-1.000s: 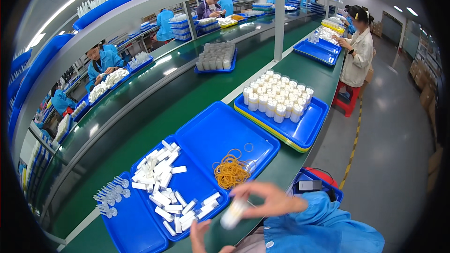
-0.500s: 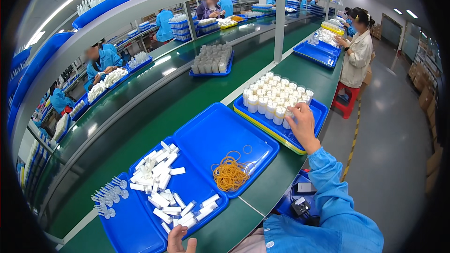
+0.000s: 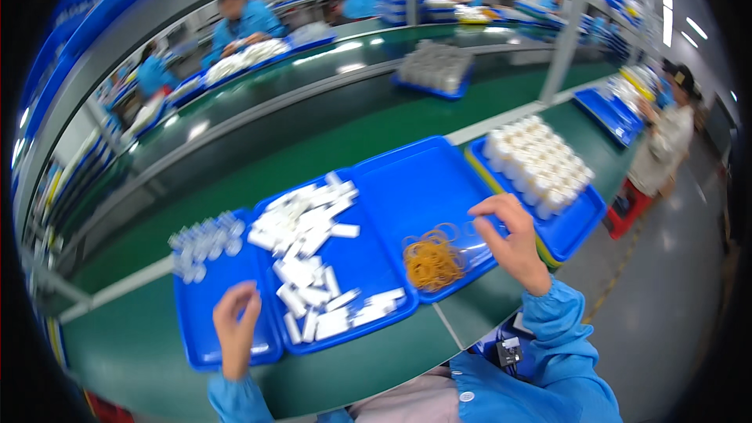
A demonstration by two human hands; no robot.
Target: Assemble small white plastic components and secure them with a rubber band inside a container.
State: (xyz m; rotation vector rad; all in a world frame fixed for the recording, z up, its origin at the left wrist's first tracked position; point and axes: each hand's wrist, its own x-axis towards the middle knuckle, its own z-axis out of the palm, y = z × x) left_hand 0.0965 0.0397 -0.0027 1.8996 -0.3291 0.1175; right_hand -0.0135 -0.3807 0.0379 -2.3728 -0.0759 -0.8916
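Observation:
My left hand (image 3: pixel 237 325) hovers over the leftmost blue tray (image 3: pixel 227 345), its fingers curved, slightly apart and seemingly empty. Beyond it in that tray stand several clear plastic stems with round bases (image 3: pixel 207 241). My right hand (image 3: pixel 513 243) is over the right part of another blue tray (image 3: pixel 403 180), thumb and fingers apart, nothing visible in them. A heap of tan rubber bands (image 3: pixel 433 262) lies there, left of that hand. Between my hands, a blue tray (image 3: pixel 352 262) holds many loose white rectangular pieces (image 3: pixel 305 227), some with clear ends. Motion blurs the picture.
Stacked blue and yellow trays at the right bear rows of white cylinders (image 3: pixel 540 164). A blue tray of clear containers (image 3: pixel 435 66) sits across the green bench. A grey post (image 3: pixel 565 31) rises behind. Co-workers in blue sit opposite; a person in a light jacket (image 3: pixel 666 149) is at the right.
My right hand has left the white cylinders and come back over the rubber-band tray. The left hand has moved from the white pieces to the leftmost tray. My view has swung left.

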